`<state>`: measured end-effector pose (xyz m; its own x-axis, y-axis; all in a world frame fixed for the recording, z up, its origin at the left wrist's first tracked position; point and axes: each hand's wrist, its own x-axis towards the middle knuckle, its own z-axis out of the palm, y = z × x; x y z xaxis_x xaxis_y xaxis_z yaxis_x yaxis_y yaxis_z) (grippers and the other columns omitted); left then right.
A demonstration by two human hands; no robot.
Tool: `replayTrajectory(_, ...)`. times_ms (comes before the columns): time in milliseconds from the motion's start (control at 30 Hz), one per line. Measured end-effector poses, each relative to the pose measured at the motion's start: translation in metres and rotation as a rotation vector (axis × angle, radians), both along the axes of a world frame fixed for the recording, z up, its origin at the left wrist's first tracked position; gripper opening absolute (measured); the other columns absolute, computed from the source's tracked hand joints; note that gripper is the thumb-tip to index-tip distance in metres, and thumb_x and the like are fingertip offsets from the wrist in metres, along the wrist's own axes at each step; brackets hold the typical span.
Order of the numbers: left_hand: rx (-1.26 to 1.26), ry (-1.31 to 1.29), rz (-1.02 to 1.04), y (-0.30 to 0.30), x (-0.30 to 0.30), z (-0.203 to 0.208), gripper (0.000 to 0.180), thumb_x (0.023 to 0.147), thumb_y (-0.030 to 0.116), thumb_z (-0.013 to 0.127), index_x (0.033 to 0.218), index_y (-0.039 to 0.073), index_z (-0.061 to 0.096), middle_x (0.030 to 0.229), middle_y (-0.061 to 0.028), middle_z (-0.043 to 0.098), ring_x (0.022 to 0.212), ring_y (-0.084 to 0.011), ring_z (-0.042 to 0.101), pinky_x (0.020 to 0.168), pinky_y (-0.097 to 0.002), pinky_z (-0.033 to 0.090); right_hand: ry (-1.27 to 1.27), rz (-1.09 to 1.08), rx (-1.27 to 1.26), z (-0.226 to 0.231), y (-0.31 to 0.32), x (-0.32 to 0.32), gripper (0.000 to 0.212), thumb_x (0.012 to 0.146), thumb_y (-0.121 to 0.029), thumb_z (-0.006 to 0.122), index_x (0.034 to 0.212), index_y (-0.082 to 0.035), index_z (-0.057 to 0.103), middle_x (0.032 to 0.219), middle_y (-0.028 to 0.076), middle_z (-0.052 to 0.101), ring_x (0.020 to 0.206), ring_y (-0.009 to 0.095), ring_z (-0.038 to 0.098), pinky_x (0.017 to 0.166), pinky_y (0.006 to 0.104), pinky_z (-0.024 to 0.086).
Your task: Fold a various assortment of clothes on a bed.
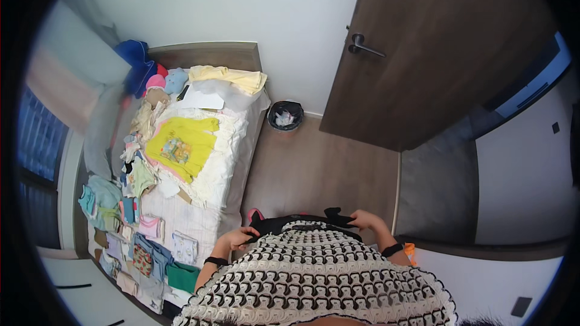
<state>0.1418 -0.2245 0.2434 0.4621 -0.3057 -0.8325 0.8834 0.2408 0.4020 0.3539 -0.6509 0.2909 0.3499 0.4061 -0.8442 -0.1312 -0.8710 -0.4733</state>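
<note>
Nearest the camera: black-and-white crocheted top (pixel 314 278), worn by the person, covers most of the lower view. Just past its front: black garment (pixel 275 224), up in both hands at waist height, off the right edge of the bed (pixel 243 163), not resting on it. Exact type can't be told; the top hides part of it.

Grip: left hand (pixel 241 238) has fingers bent in, pinching the left end. Right hand (pixel 361 221) looks pinched on the right end; fingertip detail too small to tell how tight. Hands well apart, cloth strung between.

To do this well, I'd hold both ends level, pull just enough to flatten the bunched middle, and pinch at matching corners or seams. Lift it clear of the crochet, loops could snag.

Bed: yellow long-sleeved top (pixel 186 148) spread out toward the headboard (pixel 205 55); folded blue jeans (pixel 158 256) toward the near end; green folded cloth (pixel 182 276) at the right edge, near end. Lined bin (pixel 285 116) on the floor just beside the far right corner.
</note>
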Motion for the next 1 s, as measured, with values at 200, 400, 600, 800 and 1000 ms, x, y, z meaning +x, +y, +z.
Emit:
replayTrajectory(200, 0.004, -0.036, -0.002, -0.004, -0.003, -0.005, 0.022, 0.079, -0.001, 0.048, 0.1, 0.007, 0.052, 0.062, -0.0009, 0.048, 0.036, -0.0068, 0.036, 0.03, -0.0194, 0.027, -0.017, -0.013, 0.02, 0.015, -0.002, 0.007, 0.031, 0.076, -0.027, 0.063, 0.076, 0.004, 0.058, 0.056, 0.007, 0.053, 0.048, 0.018, 0.056, 0.045, 0.0311, 0.047)
replayTrajectory(400, 0.025, -0.017, -0.016, -0.006, -0.001, 0.005, 0.02, 0.08, 0.0, 0.046, 0.099, 0.005, 0.052, 0.058, -0.0016, 0.046, 0.035, -0.0083, 0.037, 0.031, -0.0205, 0.028, -0.017, -0.029, 0.035, 0.007, -0.009, -0.007, 0.034, 0.076, -0.029, 0.065, 0.074, 0.004, 0.057, 0.055, 0.006, 0.051, 0.049, 0.015, 0.055, 0.045, 0.0299, 0.047)
replayTrajectory(600, 0.044, -0.041, -0.069, -0.01, 0.014, 0.034, 0.021, 0.079, -0.001, 0.045, 0.098, 0.006, 0.051, 0.053, -0.0014, 0.042, 0.034, -0.0093, 0.036, 0.031, -0.0219, 0.027, -0.007, -0.063, 0.018, 0.002, -0.021, -0.006, 0.034, 0.076, -0.028, 0.065, 0.074, 0.004, 0.056, 0.055, 0.007, 0.052, 0.049, 0.014, 0.055, 0.045, 0.0298, 0.046)
replayTrajectory(800, 0.074, -0.057, -0.012, -0.006, 0.027, 0.046, 0.023, 0.076, -0.002, 0.046, 0.097, 0.007, 0.052, 0.054, -0.0021, 0.043, 0.033, -0.01, 0.036, 0.031, -0.022, 0.027, -0.079, -0.258, 0.128, 0.003, -0.023, -0.006, 0.031, 0.077, -0.026, 0.063, 0.081, 0.004, 0.058, 0.06, 0.007, 0.054, 0.048, 0.014, 0.053, 0.045, 0.0281, 0.045)
replayTrajectory(1000, 0.146, -0.105, 0.029, -0.002, 0.033, 0.058, 0.022, 0.075, -0.002, 0.05, 0.094, 0.008, 0.053, 0.065, -0.0013, 0.046, 0.041, -0.008, 0.037, 0.032, -0.0199, 0.029, -0.121, -0.449, 0.16, 0.01, -0.016, 0.0, 0.025, 0.077, -0.023, 0.063, 0.085, 0.001, 0.06, 0.066, 0.005, 0.056, 0.055, 0.013, 0.053, 0.046, 0.0271, 0.046)
